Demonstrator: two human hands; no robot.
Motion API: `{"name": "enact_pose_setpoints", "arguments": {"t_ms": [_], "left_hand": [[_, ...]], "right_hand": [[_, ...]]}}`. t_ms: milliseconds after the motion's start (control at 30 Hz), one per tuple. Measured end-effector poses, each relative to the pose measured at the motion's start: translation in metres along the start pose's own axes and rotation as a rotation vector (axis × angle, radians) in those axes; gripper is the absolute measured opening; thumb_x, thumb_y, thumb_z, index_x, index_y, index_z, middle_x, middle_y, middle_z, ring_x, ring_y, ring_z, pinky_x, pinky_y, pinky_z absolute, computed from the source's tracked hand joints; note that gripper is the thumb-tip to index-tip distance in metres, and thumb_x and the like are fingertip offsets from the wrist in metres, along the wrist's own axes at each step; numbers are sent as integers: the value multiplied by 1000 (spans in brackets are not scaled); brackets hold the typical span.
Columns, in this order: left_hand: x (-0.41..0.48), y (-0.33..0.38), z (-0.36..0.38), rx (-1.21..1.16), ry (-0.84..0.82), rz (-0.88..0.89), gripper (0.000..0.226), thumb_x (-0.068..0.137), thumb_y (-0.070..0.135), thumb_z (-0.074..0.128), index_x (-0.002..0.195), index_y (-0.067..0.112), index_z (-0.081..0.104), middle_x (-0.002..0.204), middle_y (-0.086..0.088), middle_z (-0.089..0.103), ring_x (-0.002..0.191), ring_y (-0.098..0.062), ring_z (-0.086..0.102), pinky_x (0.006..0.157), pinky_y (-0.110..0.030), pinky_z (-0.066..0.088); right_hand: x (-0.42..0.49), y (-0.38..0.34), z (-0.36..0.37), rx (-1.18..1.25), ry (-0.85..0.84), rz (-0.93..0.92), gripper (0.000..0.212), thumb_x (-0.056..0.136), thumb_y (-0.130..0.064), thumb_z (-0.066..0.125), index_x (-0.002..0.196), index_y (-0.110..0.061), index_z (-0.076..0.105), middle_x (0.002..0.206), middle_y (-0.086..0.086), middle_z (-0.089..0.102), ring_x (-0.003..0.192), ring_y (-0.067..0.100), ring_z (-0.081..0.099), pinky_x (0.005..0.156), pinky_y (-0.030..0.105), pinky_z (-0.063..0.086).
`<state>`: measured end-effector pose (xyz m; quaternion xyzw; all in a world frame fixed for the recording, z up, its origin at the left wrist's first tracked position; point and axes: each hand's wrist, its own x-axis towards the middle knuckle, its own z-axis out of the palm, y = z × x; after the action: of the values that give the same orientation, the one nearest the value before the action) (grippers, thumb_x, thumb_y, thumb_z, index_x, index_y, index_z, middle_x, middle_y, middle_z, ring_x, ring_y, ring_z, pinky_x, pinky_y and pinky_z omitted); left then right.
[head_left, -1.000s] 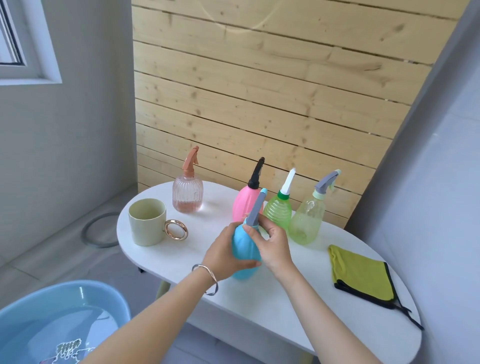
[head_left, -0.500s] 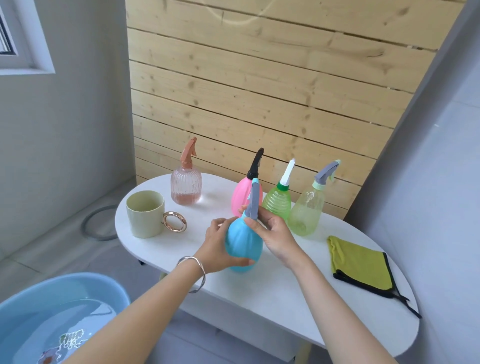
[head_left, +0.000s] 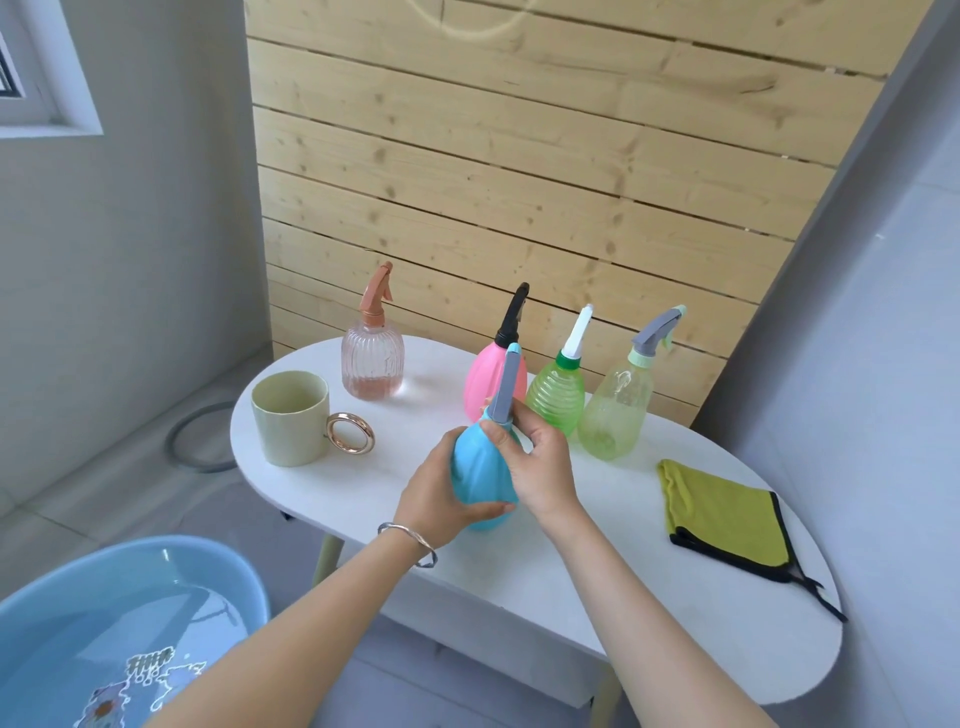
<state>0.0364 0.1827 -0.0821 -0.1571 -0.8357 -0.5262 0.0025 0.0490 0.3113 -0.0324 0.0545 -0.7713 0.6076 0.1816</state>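
A blue spray bottle (head_left: 479, 470) with a grey trigger head stands near the middle of the white oval table (head_left: 597, 551). My left hand (head_left: 434, 496) wraps round its round body from the left. My right hand (head_left: 537, 465) grips the neck just under the grey head, fingers curled over it. Behind stand a pink bottle (head_left: 485, 376) with a black head, a green bottle (head_left: 557, 397) with a white head, and a pale green bottle (head_left: 615, 410) with a grey head.
A clear pink ribbed spray bottle (head_left: 372, 358) and a cream mug (head_left: 290, 418) with a gold ring handle stand at the table's left end. A yellow cloth (head_left: 727, 517) lies at the right. A blue basin (head_left: 104, 639) with water sits on the floor, lower left.
The blue bottle's grey head has turned from leaning right to nearly upright. My right hand has shifted round the neck; my left hand stays on the body.
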Motion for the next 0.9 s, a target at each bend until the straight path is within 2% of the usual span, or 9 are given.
{"name": "enact_pose_setpoints", "arguments": {"t_ms": [200, 300, 367, 433, 533, 600, 733, 800, 900], "left_hand": [[-4, 0, 2, 35, 13, -51, 99, 45, 65, 78, 130, 33, 37, 114, 16, 57, 103, -11, 57, 86, -39, 51], [-3, 8, -5, 70, -43, -70, 106, 50, 51, 87, 136, 28, 29, 121, 9, 54, 107, -13, 56, 89, -31, 49], [-1, 15, -20, 91, -199, -79, 126, 51, 40, 91, 147, 18, 12, 136, 2, 42, 120, -15, 49, 98, -25, 41], [3, 23, -43, 171, -324, -92, 124, 59, 38, 87, 150, 16, 6, 145, -2, 30, 131, -17, 39, 103, -24, 35], [19, 32, -87, 239, -208, -82, 81, 83, 29, 72, 146, 15, 25, 146, -3, 37, 124, -20, 47, 94, -22, 38], [34, 35, -112, 275, -84, -63, 64, 90, 28, 63, 144, 14, 32, 143, -5, 43, 123, -22, 49, 97, -26, 39], [62, 25, -142, 410, 11, -83, 57, 96, 32, 51, 146, 14, 28, 149, -8, 36, 130, -28, 42, 106, -35, 34], [74, 16, -150, 478, 9, -104, 61, 97, 34, 49, 148, 15, 23, 150, -11, 34, 134, -31, 37, 108, -39, 32], [90, 5, -153, 536, -2, -141, 69, 96, 38, 49, 151, 16, 13, 153, -10, 28, 137, -30, 33, 109, -39, 31]], "right_hand": [[-4, -9, 1, -22, 9, 18, 20, 86, -21, 69, 99, -37, 64, 97, -25, 68, 100, -9, 60, 88, 10, 42], [-6, -11, 1, -68, -25, 96, 15, 88, -32, 66, 98, -41, 60, 105, -23, 65, 105, -6, 57, 87, 12, 41], [-14, -8, -1, -71, -63, 189, 26, 87, -37, 65, 110, -43, 55, 115, -26, 58, 113, -9, 49, 86, 5, 35], [-20, -1, -5, -95, -74, 237, 49, 81, -36, 72, 125, -38, 49, 123, -23, 54, 116, -6, 46, 90, 7, 35], [-21, 5, -3, -178, -123, 262, 67, 69, -30, 83, 122, -34, 43, 117, -17, 57, 110, 4, 54, 91, 24, 45], [-18, 7, 3, -239, -123, 246, 69, 64, -28, 87, 116, -35, 42, 113, -14, 58, 106, 9, 56, 88, 28, 47], [-2, 9, 23, -213, -110, 216, 68, 63, -26, 87, 117, -28, 46, 110, -12, 58, 104, 10, 56, 83, 24, 45], [15, 9, 36, -187, -110, 202, 66, 64, -23, 87, 116, -26, 46, 109, -11, 58, 103, 10, 57, 80, 21, 44], [49, 7, 55, -201, -113, 183, 65, 67, -23, 85, 116, -27, 43, 112, -7, 57, 102, 11, 55, 80, 24, 43]]}}
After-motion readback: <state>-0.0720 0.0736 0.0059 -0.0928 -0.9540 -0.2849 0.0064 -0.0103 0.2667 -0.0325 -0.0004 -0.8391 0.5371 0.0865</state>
